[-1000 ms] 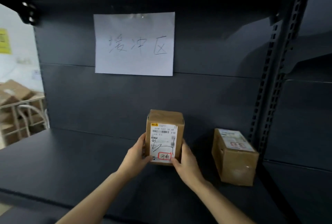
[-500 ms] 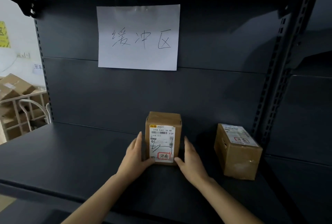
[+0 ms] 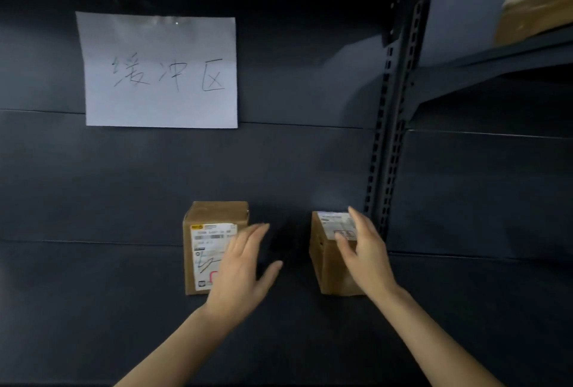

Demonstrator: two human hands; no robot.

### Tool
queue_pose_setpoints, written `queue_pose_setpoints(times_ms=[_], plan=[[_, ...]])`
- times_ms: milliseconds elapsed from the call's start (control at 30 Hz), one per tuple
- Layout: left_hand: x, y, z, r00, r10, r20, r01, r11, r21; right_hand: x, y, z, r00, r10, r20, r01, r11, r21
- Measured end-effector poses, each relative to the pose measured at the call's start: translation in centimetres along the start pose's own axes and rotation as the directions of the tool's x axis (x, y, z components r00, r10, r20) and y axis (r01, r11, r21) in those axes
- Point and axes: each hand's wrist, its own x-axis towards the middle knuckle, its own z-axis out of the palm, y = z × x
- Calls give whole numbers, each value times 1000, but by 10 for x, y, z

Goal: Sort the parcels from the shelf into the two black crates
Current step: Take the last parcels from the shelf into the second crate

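Observation:
Two brown cardboard parcels stand on the dark shelf (image 3: pixel 93 309). The left parcel (image 3: pixel 204 250) stands upright with a white label facing me. My left hand (image 3: pixel 245 272) hovers just in front of its right side, fingers straight and spread, holding nothing. The right parcel (image 3: pixel 328 262) has a white label on top. My right hand (image 3: pixel 362 250) lies over its top and right side with straight fingers. I cannot tell whether that hand touches it. No black crate is in view.
A white paper sign (image 3: pixel 158 70) with handwriting hangs on the shelf's back panel. A perforated metal upright (image 3: pixel 387 150) stands right of the parcels. Another brown parcel (image 3: pixel 539 8) sits on a higher shelf at the top right.
Both hands have let go of the left parcel, which stands on the shelf. They moved right, the right hand reaching over the right parcel. The view has shifted right.

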Motion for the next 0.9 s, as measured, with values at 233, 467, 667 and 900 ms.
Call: queue_pose_setpoints(times_ms=[233, 467, 667, 900], plan=[[41, 39, 70, 776, -427, 465, 606, 709, -361, 8, 50, -13, 865, 465, 188, -493, 857, 148], [54, 63, 92, 661, -411, 627, 750, 376, -544, -2, 44, -12, 816, 439, 377, -574, 693, 436], [42, 50, 79, 834, -218, 507, 530, 570, -627, -18, 38, -18, 924, 221, 312, -360, 778, 514], [39, 43, 67, 911, -160, 381, 373, 716, -590, -22, 27, -14, 963, 139, 232, -240, 836, 493]])
